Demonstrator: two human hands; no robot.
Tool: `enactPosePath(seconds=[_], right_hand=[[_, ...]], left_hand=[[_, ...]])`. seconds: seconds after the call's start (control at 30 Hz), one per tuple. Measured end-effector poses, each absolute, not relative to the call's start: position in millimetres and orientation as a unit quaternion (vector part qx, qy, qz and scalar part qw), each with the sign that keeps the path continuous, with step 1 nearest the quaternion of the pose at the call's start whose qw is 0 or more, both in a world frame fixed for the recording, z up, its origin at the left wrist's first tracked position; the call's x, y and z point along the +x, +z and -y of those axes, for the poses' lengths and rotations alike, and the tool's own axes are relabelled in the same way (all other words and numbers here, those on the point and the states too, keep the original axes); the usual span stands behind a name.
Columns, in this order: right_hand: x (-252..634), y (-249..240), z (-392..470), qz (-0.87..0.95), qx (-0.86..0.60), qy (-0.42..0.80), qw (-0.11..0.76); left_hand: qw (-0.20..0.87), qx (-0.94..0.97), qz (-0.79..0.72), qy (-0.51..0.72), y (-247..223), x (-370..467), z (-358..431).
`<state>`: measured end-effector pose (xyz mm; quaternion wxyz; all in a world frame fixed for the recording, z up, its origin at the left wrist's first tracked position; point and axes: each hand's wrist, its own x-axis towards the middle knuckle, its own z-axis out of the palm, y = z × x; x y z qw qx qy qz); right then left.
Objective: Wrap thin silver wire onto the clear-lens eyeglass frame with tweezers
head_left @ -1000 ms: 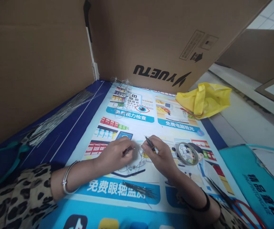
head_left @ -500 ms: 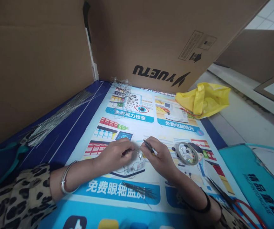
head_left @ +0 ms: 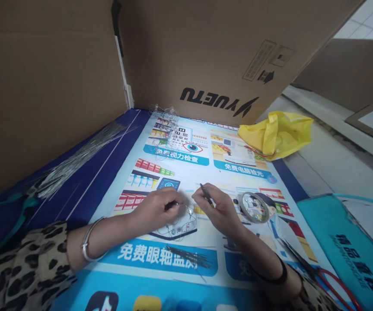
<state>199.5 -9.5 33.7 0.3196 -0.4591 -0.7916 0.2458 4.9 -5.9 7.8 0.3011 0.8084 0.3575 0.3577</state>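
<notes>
My left hand (head_left: 163,208) is closed in a pinch on a thin wire piece (head_left: 190,211), a fine looped strand with small clear beads hanging over the printed mat (head_left: 202,177). Between the fingers of my right hand (head_left: 217,209) sits a slim dark pen-like tool (head_left: 206,195), its tip pointing up and away; its exact kind does not show. A small gap separates the two hands. Below them lies a bundle of short dark wires (head_left: 188,257). Just right of my right hand rests a roll of clear tape (head_left: 254,207).
Long silvery wires (head_left: 79,160) lie at the left, near a teal-handled tool (head_left: 20,216). A wire tangle (head_left: 165,113) sits at the back by the cardboard wall (head_left: 218,52). To the right are a yellow bag (head_left: 280,134), red-handled scissors (head_left: 330,285) and a teal bag (head_left: 345,242).
My right hand has drawn slightly right, away from the left, and the dark tool now stands steeper. My left hand stays almost where it was.
</notes>
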Motion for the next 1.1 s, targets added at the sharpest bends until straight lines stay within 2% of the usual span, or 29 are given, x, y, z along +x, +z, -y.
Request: enactPosePath(seconds=[0.13, 0.33, 0.63, 1.1], right_hand=[[215, 28, 3, 0.816, -0.451, 0.166, 0.32], [227, 18, 5, 0.892, -0.419, -0.003, 0.171], [219, 24, 11, 0.892, -0.428, -0.086, 0.114], [218, 27, 13, 0.896, -0.418, -0.124, 0.084]], left_hand=[[0.306, 0.797, -0.369, 0.367, 10, 4, 5], [0.304, 0.799, -0.368, 0.365, 10, 3, 5], [0.305, 0.81, -0.358, 0.349, 9, 4, 4], [0.279, 0.834, -0.352, 0.321, 0, 2, 4]])
